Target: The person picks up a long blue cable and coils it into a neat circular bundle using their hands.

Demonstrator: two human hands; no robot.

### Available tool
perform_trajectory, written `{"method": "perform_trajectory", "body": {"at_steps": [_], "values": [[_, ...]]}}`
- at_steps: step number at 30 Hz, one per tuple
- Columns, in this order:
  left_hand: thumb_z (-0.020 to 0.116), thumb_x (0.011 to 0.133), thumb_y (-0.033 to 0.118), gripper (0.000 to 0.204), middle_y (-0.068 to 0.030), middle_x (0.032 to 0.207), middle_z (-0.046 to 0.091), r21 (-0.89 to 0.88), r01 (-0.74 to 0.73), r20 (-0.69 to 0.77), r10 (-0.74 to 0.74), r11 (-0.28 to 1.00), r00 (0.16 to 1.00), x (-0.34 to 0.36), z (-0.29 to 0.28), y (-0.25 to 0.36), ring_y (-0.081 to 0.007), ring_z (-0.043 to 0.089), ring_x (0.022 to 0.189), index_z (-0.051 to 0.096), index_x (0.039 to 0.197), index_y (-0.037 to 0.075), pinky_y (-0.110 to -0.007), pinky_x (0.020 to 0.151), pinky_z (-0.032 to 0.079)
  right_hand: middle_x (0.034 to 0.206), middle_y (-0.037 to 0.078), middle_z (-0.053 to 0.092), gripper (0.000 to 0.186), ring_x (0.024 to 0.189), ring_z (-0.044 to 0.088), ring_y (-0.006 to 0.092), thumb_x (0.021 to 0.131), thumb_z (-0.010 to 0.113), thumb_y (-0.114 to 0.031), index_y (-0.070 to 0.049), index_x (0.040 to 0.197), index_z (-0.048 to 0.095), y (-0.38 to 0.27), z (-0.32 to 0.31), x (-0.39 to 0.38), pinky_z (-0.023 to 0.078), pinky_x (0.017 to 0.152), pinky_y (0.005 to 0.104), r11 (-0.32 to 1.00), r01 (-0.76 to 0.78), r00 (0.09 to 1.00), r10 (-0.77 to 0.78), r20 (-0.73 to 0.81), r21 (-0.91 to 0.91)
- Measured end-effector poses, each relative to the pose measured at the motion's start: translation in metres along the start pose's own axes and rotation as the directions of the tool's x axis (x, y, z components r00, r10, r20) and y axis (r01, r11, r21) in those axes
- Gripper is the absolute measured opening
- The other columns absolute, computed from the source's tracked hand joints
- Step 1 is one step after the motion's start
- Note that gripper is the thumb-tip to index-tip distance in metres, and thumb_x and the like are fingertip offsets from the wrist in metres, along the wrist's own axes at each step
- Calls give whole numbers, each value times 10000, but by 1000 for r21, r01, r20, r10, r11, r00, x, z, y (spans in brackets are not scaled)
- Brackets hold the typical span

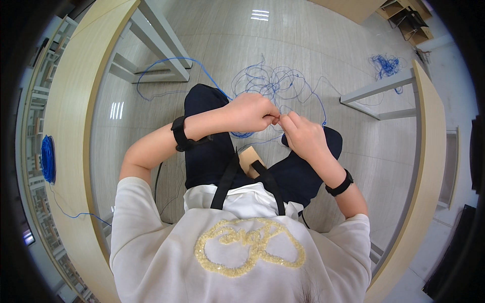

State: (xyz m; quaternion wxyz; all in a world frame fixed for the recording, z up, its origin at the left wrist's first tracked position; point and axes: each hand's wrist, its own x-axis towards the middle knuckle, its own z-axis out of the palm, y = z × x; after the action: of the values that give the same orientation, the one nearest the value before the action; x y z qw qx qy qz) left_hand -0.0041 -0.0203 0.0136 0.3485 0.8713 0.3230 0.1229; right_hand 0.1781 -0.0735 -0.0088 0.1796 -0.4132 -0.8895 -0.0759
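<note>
Hands meeting over blue cord point(324, 123)

Above the dark trousers point(204, 156), the left hand point(252, 112) and right hand point(304, 134) are pinching fingertip to fingertip, apparently gripping cord too fine to make out. Beyond the trousers, a loose tangle point(274, 89) is lying; one hard pull could be tightening its crossing loops into knots.

Anything pinched between the fingers point(290, 122) is hidden or too small to tell.
</note>
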Motion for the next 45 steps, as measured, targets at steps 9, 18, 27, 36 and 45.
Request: {"method": "perform_trajectory", "body": {"at_steps": [9,18,27,36,45], "values": [[551,690,81,98,-108,637,590,-164,-130,1,132,978,991,-13,9,3,-273,563,593,625,735,35,-338,516,426,654,23,455,69,511,507,174,708,556,-101,-86,739,496,4,-13,3,406,421,286,943,146,989,-142,-34,299],[596,643,29,54,-53,559,493,10,-444,-252,432,896,866,-23,7,11,-204,486,464,595,692,51,-282,396,350,620,105,483,83,486,473,247,782,530,-100,-22,753,524,-8,-25,-1,376,452,307,670,-65,997,80,16,740],[610,584,54,173,-9,550,450,432,-460,-422,624,776,658,-18,1,20,-155,477,429,588,752,92,-252,366,360,543,-4,413,204,431,327,48,866,444,-189,-31,747,493,-13,-29,-4,249,405,186,-579,-358,820,181,543,733],[574,728,99,34,-35,577,527,133,-322,-238,345,937,908,-30,-12,13,-186,534,494,599,747,85,-276,415,387,842,98,558,450,832,521,155,905,308,-404,-2,1030,465,4,-28,8,417,716,279,-415,-397,836,205,509,819],[580,736,62,50,-49,588,540,-7,-273,-205,266,962,942,-50,-15,4,-197,536,502,593,783,47,-279,449,388,951,135,573,522,929,525,218,915,179,-432,-15,1085,442,21,-30,14,355,876,338,-475,-429,845,88,527,768]]}}
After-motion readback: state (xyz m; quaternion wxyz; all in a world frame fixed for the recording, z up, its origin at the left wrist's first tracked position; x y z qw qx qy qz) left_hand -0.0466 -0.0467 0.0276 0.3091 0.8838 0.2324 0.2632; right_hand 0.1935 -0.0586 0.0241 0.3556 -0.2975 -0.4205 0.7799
